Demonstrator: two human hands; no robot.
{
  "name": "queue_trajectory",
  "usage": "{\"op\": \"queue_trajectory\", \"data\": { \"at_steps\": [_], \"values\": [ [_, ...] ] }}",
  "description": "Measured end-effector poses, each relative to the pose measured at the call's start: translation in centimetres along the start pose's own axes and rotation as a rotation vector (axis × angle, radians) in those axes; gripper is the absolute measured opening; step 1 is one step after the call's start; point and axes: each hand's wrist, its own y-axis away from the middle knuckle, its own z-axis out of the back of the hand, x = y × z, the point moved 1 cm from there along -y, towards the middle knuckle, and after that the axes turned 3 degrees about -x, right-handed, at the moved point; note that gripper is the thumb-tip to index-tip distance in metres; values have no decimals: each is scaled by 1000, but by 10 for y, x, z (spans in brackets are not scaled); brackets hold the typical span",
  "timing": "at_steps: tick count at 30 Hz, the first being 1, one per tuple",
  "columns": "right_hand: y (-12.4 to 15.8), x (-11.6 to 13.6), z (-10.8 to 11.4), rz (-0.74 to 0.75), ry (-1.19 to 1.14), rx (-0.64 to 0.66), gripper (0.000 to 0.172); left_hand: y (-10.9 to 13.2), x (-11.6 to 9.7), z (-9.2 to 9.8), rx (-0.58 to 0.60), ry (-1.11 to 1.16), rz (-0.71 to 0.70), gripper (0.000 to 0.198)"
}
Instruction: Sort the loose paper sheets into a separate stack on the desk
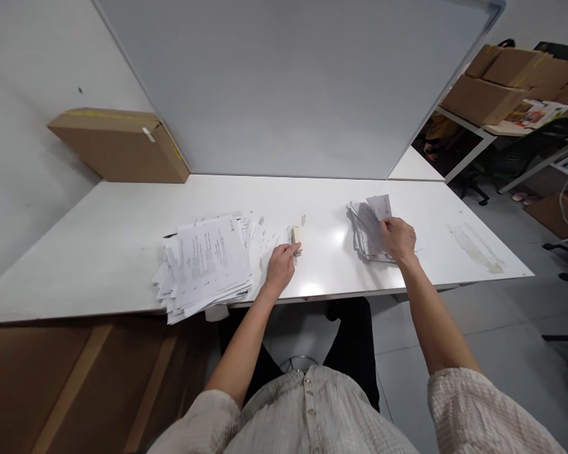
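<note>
On the white table, my left hand [281,268] has its fingers on the near end of a small cream-coloured stapler [296,234]. The stapler lies lengthwise, pointing away from me; its fine details are too small to read. To the right, my right hand [398,238] pinches a small paper slip [381,205], which tilts up above a stack of small papers [363,228]. My fingers and palm hide part of that stack. Left of my left hand lies an untidy pile of larger printed sheets [211,258], its near corner jutting past the table edge.
A whiteboard [288,88] stands along the back of the white table [123,252]. A flat cardboard box [118,145] leans at the back left. Dried stains [476,246] mark the table's right end. Stacked cartons [492,88] and chairs are off to the right.
</note>
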Motion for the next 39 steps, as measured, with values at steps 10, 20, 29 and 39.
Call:
{"op": "queue_trajectory", "data": {
  "at_steps": [10,20,29,39],
  "values": [
    [52,38,85,109,-706,-108,17,-4,-28,21,-226,262,80,39],
    [89,66,43,118,-1099,25,23,-24,-93,56,-88,990,276,41],
    [108,69,1,116,-1281,118,25,-8,-97,64,-272,824,227,25],
    [116,70,-23,41,-1272,203,19,-2,-85,54,-283,793,311,27]
  ]
}}
